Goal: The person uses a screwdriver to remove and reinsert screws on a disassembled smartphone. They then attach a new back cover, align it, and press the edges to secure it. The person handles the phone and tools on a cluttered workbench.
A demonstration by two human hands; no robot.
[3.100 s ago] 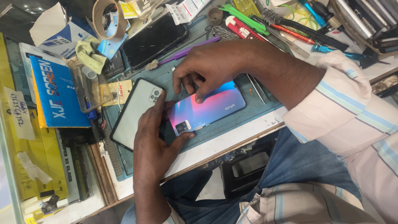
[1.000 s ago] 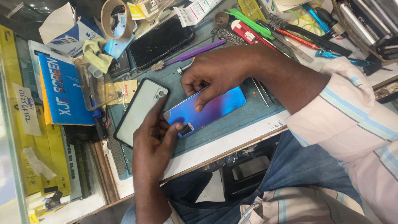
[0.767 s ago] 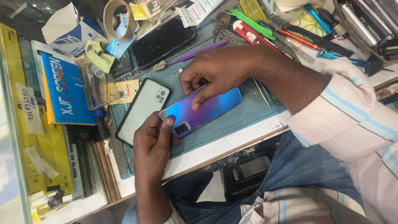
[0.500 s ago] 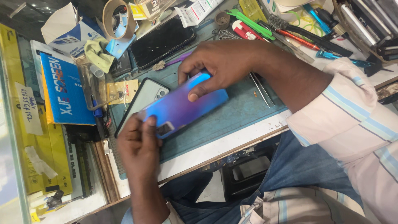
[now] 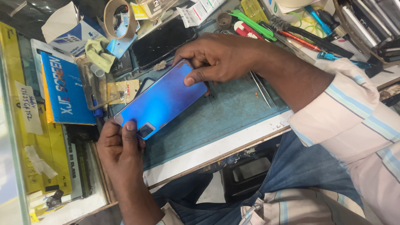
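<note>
My left hand (image 5: 121, 143) is curled at the near end of the blue-violet phone back cover (image 5: 162, 100), thumb laid flat on top just beside the camera cutout, the other fingers tucked under the edge, so it pinches that end. My left forearm comes up from the bottom of the view, close to my body.

My right hand (image 5: 216, 56) reaches in from the right and grips the far end of the cover: thumb pressed on the glossy surface near the corner, fingers bent over the top edge. Both hands hold it at once, 1 at each end. My right arm, in a pale striped sleeve (image 5: 358, 121), crosses the bench at a slant.

The cover lies slanted over the green work mat (image 5: 225, 112), above a second phone (image 5: 143, 85) whose dark edge just peeks out at its upper left side. Whether the cover touches that phone I cannot tell.

Behind my right hand a black phone (image 5: 162, 41) lies screen up. A roll of tape (image 5: 118, 18) sits behind it, a blue box (image 5: 64, 89) stands left of the mat, and metal tweezers (image 5: 262, 87) lie on the mat beside my right wrist.
</note>
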